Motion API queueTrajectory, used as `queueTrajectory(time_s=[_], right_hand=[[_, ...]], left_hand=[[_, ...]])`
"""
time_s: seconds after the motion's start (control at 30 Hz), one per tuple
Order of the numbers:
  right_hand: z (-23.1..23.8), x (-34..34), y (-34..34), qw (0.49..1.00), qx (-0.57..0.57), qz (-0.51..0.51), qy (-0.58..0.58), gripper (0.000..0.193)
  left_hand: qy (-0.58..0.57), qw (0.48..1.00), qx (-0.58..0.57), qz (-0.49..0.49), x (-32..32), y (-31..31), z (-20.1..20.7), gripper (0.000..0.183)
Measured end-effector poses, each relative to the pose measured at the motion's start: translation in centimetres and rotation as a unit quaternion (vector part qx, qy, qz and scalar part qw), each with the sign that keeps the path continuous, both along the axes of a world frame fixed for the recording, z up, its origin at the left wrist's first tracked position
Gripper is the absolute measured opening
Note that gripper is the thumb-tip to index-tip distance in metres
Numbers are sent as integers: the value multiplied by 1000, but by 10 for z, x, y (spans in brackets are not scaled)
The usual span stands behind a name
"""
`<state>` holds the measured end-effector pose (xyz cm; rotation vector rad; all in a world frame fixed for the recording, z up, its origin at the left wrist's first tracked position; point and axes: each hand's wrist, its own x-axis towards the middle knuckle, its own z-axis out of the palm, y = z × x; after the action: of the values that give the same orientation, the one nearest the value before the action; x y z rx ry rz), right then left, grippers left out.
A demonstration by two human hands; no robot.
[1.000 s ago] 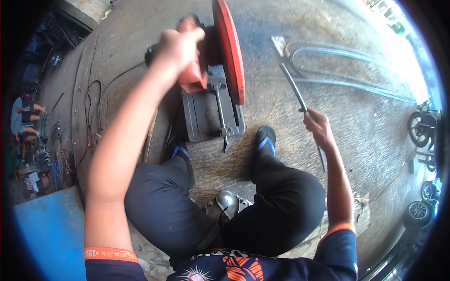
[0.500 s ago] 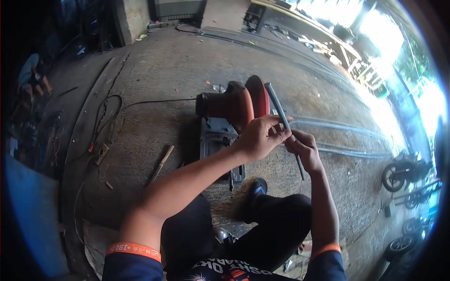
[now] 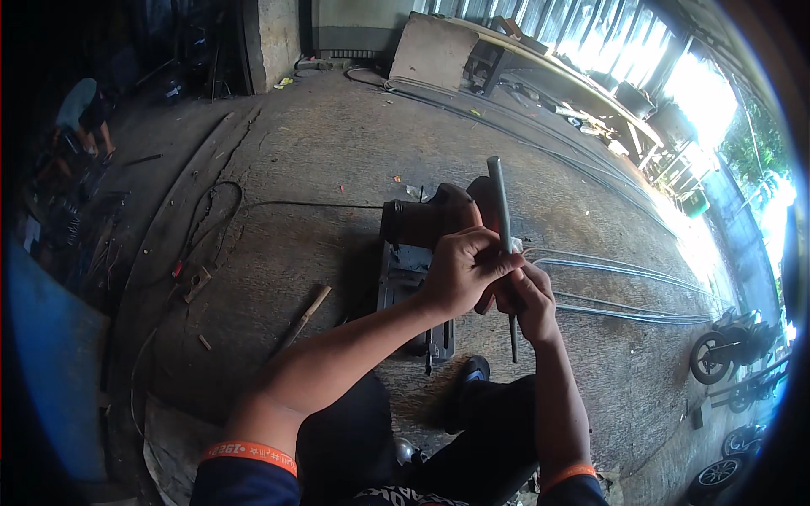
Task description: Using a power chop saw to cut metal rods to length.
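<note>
- Rod (image 3: 498,190) was pinched by fingers of left hand (image 3: 464,274) and right hand (image 3: 536,304).
- Saw (image 3: 419,221) stood on floor (image 3: 291,152), short of its far edge.
- Rod was handheld, unclamped.

The left arm (image 3: 363,341) bends at the elbow (image 3: 274,401), its forearm slanting up and rightward to the left hand (image 3: 462,277), whose fingers (image 3: 477,239) curl in a closed grip with the thumb (image 3: 504,267) reaching across. The right arm (image 3: 564,392) rises nearly straight from the lower edge, and the right hand (image 3: 533,304), also gripping, sits just beside the left one
</note>
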<state>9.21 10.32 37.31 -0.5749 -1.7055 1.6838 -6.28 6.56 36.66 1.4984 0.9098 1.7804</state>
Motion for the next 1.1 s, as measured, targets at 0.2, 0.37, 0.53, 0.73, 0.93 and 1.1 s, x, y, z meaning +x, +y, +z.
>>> queueTrajectory(time_s=[0.2,0.37,0.53,0.73,0.93,1.1], right_hand=[[-4,2,5,999,45,-7,16,36],[-11,11,9,998,41,-36,17,34],[-11,23,13,997,49,-52,13,33],[-29,64,43,993,44,-109,-10,29],[-111,142,99,962,11,-228,-151,27],[-236,183,131,882,13,-286,-374,34]], left_hand=[[5,999,-31,-37,1,3,-1,13],[4,997,-53,-54,5,7,-4,16],[63,996,-11,-58,16,16,-12,19],[83,995,-45,-41,28,35,-30,29],[178,949,-141,217,-3,81,-55,58],[34,907,-413,77,-6,102,-66,51]])
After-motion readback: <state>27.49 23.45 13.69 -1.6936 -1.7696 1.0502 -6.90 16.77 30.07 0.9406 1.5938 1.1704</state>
